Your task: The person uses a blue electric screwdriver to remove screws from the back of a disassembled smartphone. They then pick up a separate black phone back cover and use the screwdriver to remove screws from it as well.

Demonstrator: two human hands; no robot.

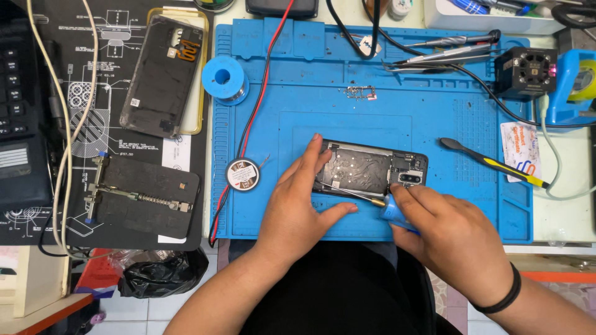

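Closest to the camera, the right hand (450, 232) is closed around the blue handle of a small screwdriver (372, 200), whose thin shaft is laid leftward across the lower edge of an opened smartphone (372, 170). The phone is pinned flat by the left hand (298, 205), fingers spread over its left end, apparently so that it cannot slide on the blue repair mat (434, 124). Just left of that hand a round coil of fine wire (242, 174) is seen; further up and left, a blue solder spool (225, 77) and the removed back cover (162, 74). Beyond the right hand, a black and yellow pry tool (493, 163) is laid; tweezers (434, 59) rest at the mat's far edge.
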